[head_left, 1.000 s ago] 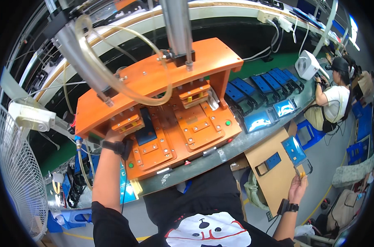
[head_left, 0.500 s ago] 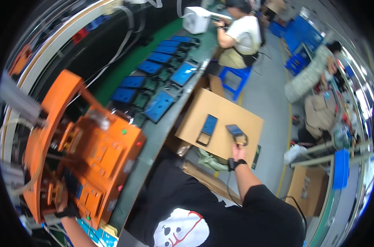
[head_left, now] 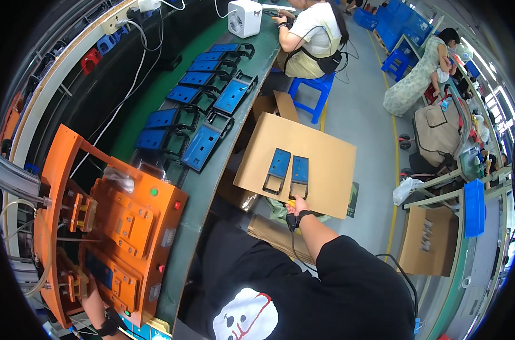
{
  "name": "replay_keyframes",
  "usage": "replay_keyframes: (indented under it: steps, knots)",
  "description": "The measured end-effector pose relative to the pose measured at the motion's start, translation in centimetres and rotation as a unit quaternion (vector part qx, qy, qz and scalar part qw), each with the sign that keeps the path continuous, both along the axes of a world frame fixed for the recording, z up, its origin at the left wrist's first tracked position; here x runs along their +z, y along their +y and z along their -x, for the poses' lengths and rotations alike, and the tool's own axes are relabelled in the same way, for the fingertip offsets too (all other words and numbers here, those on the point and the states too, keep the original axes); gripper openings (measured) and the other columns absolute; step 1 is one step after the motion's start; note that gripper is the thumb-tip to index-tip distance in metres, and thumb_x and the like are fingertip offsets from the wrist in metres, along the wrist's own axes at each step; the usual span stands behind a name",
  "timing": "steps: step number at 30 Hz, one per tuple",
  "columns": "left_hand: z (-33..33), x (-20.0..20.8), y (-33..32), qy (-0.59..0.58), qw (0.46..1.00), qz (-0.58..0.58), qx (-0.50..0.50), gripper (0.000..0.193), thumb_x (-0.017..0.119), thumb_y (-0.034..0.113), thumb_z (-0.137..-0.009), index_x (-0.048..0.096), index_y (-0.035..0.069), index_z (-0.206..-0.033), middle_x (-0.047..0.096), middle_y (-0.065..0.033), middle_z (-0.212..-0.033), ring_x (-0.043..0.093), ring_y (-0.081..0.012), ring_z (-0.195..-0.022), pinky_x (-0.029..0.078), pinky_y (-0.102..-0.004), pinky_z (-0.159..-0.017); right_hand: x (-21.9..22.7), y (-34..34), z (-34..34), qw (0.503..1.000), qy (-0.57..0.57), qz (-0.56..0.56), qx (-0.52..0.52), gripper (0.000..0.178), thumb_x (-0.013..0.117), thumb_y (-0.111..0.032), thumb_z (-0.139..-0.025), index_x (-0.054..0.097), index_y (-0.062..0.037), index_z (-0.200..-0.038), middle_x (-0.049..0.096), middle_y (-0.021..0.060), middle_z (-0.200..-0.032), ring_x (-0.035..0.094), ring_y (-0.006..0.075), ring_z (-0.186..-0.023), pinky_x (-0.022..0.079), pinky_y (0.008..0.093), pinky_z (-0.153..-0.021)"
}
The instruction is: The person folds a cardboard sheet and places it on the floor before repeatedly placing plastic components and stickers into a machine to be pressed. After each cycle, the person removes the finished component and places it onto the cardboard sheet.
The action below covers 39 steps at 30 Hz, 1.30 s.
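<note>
One wide fisheye view, looking down from the person's head (straight edges bow toward its dark round rim). The black shirt (head_left: 342, 294) is nearest, at the lower edge; the bench (head_left: 194, 218) runs away toward the top; the left hand (head_left: 91, 294) and right hand (head_left: 296, 205) both fall within view.

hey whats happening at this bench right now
The person's right hand is at the near end of a blue, black-handled panel over cardboard, beside a similar panel. The left hand is in an orange press, near a dark blue piece. More blue panels lie along the green bench; a co-worker sits beyond.
</note>
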<state>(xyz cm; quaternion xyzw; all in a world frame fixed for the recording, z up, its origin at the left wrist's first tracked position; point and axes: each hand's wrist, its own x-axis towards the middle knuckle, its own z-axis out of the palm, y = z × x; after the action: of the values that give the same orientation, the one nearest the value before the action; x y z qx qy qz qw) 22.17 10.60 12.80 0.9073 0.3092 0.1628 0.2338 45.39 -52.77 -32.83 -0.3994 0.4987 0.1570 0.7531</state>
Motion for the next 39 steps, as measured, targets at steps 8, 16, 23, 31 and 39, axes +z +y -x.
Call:
replay_keyframes:
  steps: [8,16,23,31,39]
  knots:
    - [6.9,-1.3,-1.8,-0.025,0.998,0.053,0.033,0.043,0.062,0.014,-0.097,0.048,-0.005,-0.133,0.056,-0.0161,-0.126,0.053,-0.0226,-0.115,0.040,-0.0339,-0.101,-5.5,3.9,-3.6,0.995,0.058,0.070,0.034,0.031,0.058,-0.030,-0.095,0.056,-0.0011,-0.104,0.062,0.0149,-0.076,0.062,0.0274,-0.056,0.050,0.0373,-0.045]
    - [12.2,-0.2,-8.6,-0.079,0.996,-0.047,0.001,0.035,0.066,0.003,-0.085,0.060,-0.001,-0.119,0.059,-0.0162,-0.127,0.054,-0.0295,-0.122,0.038,-0.0374,-0.106,-9.6,0.9,-6.7,0.987,0.031,0.051,0.147,0.042,0.039,-0.038,-0.104,0.051,-0.0044,-0.126,0.064,0.0176,-0.104,0.066,0.0326,-0.078,0.056,0.0444,-0.056]
    - [22.8,-5.4,-8.3,-0.187,0.962,0.159,0.124,0.033,0.063,0.001,-0.086,0.063,0.002,-0.120,0.061,-0.0121,-0.127,0.056,-0.0215,-0.117,0.044,-0.0354,-0.099,-14.4,-4.8,-11.8,0.941,-0.015,0.150,0.303,0.030,0.041,-0.013,-0.101,0.061,-0.0034,-0.121,0.065,0.0141,-0.105,0.065,0.0310,-0.092,0.058,0.0444,-0.074]
    - [18.2,-9.2,-4.2,-0.263,0.943,0.130,0.155,0.041,0.055,0.005,-0.096,0.050,0.002,-0.137,0.054,-0.0132,-0.136,0.051,-0.0217,-0.127,0.042,-0.0372,-0.107,-3.9,3.3,-7.4,0.920,-0.026,0.244,0.306,0.035,0.045,-0.031,-0.091,0.058,0.0016,-0.098,0.058,0.0162,-0.078,0.059,0.0287,-0.062,0.047,0.0391,-0.046]
    - [8.9,-8.8,11.3,-0.186,0.944,0.099,0.254,0.032,0.062,0.024,-0.095,0.063,0.001,-0.116,0.069,-0.0227,-0.100,0.068,-0.0335,-0.098,0.050,-0.0383,-0.082,10.4,9.7,-4.3,0.880,-0.059,0.246,0.403,0.032,0.053,-0.036,-0.092,0.058,-0.0043,-0.086,0.057,0.0088,-0.061,0.049,0.0205,-0.040,0.037,0.0332,-0.035]
